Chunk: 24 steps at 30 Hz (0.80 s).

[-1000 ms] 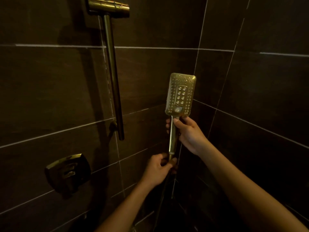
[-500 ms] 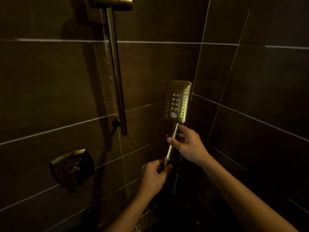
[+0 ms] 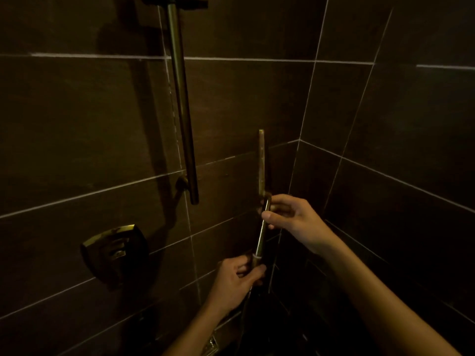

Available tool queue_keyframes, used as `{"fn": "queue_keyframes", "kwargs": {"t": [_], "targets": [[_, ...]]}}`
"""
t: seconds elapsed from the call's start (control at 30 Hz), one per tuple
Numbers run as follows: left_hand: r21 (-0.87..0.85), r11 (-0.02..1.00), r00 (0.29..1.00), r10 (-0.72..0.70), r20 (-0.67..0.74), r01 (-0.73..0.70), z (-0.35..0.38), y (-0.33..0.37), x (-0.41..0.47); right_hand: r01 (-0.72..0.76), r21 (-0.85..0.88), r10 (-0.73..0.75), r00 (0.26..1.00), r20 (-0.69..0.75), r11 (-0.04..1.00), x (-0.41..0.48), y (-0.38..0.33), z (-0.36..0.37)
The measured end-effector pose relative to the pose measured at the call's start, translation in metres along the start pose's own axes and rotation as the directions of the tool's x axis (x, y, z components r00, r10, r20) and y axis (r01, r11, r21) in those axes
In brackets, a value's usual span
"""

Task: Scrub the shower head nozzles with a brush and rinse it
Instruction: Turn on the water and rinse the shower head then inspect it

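A brass hand-held shower head (image 3: 261, 163) stands upright in the dim tiled corner, turned edge-on so its nozzle face is hidden. Its thin handle (image 3: 261, 237) runs down from it. My right hand (image 3: 290, 214) pinches the top of the handle just below the head. My left hand (image 3: 237, 278) grips the handle's lower end, where the hose (image 3: 245, 304) drops away into the dark. No brush is in view.
A vertical slide bar (image 3: 183, 111) with its holder (image 3: 177, 0) at the top is fixed to the left wall. A square valve handle (image 3: 115, 254) sits lower left. Dark tiled walls (image 3: 398, 150) meet in a corner just behind the shower head.
The shower head has dropped lower and rotated from face-on to edge-on. My right hand shifted from a full grip to a fingertip pinch. My left hand stayed at the handle's base.
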<state>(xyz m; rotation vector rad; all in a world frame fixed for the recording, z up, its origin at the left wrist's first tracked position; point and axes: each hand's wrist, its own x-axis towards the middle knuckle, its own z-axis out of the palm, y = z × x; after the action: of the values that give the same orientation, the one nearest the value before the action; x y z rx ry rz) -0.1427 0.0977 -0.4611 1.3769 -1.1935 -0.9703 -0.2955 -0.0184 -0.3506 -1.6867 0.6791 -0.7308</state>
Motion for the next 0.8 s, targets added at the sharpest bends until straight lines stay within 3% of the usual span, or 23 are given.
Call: {"fn": "queue_keyframes", "kwargs": {"t": [0.13,0.23,0.3,0.43,0.53,0.67,0.8], "targets": [[-0.025,0.999,0.999,-0.026,-0.029,0.026,0.008,0.008,-0.005,0.049,-0.171,-0.083,0.976,-0.201,0.984,0.001,0.004,0.019],[-0.051,0.997,0.998,-0.057,-0.038,0.055,0.012,0.015,-0.012,0.062,-0.207,-0.127,0.940,-0.317,0.976,-0.001,0.006,0.032],[-0.080,0.995,0.997,-0.064,-0.033,0.061,0.011,0.014,-0.014,0.102,-0.203,-0.163,0.935,-0.316,0.974,-0.005,0.008,0.036],[-0.071,0.997,1.000,-0.022,-0.015,0.021,0.007,0.013,-0.016,0.092,-0.095,-0.101,0.991,-0.089,0.991,-0.009,0.004,0.033],[-0.042,0.999,1.000,0.007,-0.012,-0.008,0.005,0.014,-0.018,0.068,-0.190,-0.076,0.996,-0.040,0.979,-0.003,0.007,0.030],[-0.018,0.998,0.996,-0.060,-0.067,0.059,0.010,0.006,-0.017,0.072,-0.264,-0.102,0.990,-0.101,0.962,-0.001,0.013,0.040],[-0.044,0.961,0.944,-0.276,-0.181,0.273,0.018,0.007,-0.020,0.011,-0.316,-0.113,0.945,-0.307,0.949,-0.004,0.020,0.061]]}}
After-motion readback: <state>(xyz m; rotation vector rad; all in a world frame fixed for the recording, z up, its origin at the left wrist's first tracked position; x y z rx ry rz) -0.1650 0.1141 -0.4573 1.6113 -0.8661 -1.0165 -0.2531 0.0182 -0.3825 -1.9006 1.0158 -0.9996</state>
